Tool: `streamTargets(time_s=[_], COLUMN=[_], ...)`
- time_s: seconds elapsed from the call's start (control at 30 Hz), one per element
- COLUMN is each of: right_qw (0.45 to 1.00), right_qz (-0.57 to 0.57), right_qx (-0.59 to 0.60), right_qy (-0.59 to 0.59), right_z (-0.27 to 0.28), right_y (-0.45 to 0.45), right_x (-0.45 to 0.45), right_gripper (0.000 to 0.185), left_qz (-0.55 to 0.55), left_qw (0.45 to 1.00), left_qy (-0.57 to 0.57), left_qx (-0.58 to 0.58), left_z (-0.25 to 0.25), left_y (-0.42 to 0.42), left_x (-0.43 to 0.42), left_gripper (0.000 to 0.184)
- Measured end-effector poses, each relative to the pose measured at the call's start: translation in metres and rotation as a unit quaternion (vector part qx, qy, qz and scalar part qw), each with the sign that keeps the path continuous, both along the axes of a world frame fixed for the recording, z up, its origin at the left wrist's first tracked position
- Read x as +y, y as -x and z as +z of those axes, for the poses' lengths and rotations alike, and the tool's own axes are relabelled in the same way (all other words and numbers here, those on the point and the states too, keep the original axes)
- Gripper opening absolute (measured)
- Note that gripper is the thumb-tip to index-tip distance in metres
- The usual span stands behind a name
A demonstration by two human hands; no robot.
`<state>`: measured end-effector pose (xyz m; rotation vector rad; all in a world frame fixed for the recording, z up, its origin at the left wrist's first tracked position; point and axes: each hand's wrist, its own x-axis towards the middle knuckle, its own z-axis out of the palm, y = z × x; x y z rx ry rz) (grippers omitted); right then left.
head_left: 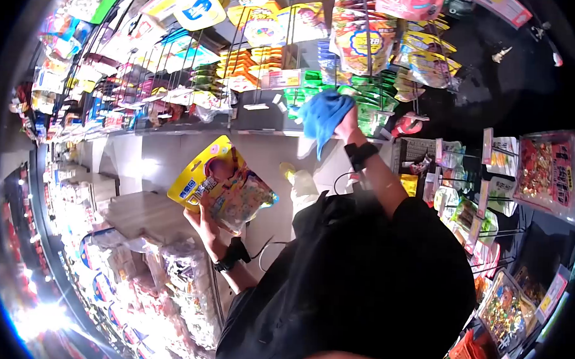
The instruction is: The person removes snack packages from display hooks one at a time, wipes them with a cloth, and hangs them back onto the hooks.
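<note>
My left hand [203,225] grips a yellow-topped candy bag [236,193] by its lower left side. The bag has a clear lower part showing pastel-coloured sweets, and it hangs tilted over the floor. My right hand [348,126] is closed on a blue cloth [324,116], its fingers partly hidden by the folds. The cloth is at the front edge of the shelf, in front of green packets [374,97]. Both wrists wear black bands.
Hooks with hanging snack bags [367,46] fill the display ahead. On the right, more racks hold a large red candy bag [546,169] and several smaller packets. Plastic-wrapped goods [183,274] are stacked at the left. A grey shelf edge [264,133] runs across the front.
</note>
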<state>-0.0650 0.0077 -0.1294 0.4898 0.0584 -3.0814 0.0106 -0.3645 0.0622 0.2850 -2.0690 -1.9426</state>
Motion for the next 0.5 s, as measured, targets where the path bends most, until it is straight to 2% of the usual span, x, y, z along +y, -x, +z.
streamTargets(time_s=[0.07, 0.1, 0.17, 0.2, 0.23, 0.3, 0.33, 0.4, 0.43, 0.5], right_qw=[0.997, 0.995, 0.986, 0.983, 0.963, 0.939, 0.926, 0.926, 0.883, 0.928], right_qz=[0.045, 0.095, 0.126, 0.175, 0.230, 0.306, 0.341, 0.371, 0.460, 0.329], right_qx=[0.034, 0.010, -0.048, 0.047, 0.139, 0.148, 0.154, 0.070, 0.091, 0.145], right_qy=[-0.045, 0.013, -0.095, -0.027, 0.030, 0.043, 0.052, 0.012, -0.001, -0.102], right_z=[-0.004, -0.054, -0.049, -0.052, -0.057, -0.075, -0.073, -0.063, -0.032, -0.062], right_y=[0.008, 0.017, 0.006, 0.004, 0.003, 0.006, 0.008, 0.015, 0.002, 0.008], right_x=[0.001, -0.001, -0.019, -0.026, -0.033, -0.059, -0.075, -0.102, -0.099, -0.120], right_gripper=[0.028, 0.028, 0.024, 0.022, 0.020, 0.023, 0.025, 0.027, 0.030, 0.035], left_qz=[0.004, -0.010, -0.044, -0.074, -0.058, -0.023, -0.042, -0.021, -0.022, -0.044], left_qw=[1.000, 1.000, 0.998, 0.996, 0.997, 0.999, 0.999, 0.999, 0.998, 0.998], left_qy=[-0.010, -0.016, -0.032, -0.023, -0.028, -0.030, -0.010, -0.037, -0.039, -0.041], left_qx=[-0.005, -0.017, -0.034, -0.035, -0.033, -0.027, -0.027, -0.032, -0.040, -0.033], left_z=[0.001, -0.001, -0.007, -0.019, -0.025, -0.034, -0.035, -0.039, -0.040, -0.036], left_y=[-0.008, -0.010, -0.005, -0.003, -0.002, 0.002, 0.006, 0.008, 0.008, 0.007], left_x=[-0.005, -0.007, -0.010, -0.020, -0.015, -0.009, -0.009, -0.008, -0.008, -0.007], left_gripper=[0.015, 0.016, 0.019, 0.022, 0.023, 0.026, 0.032, 0.041, 0.043, 0.041])
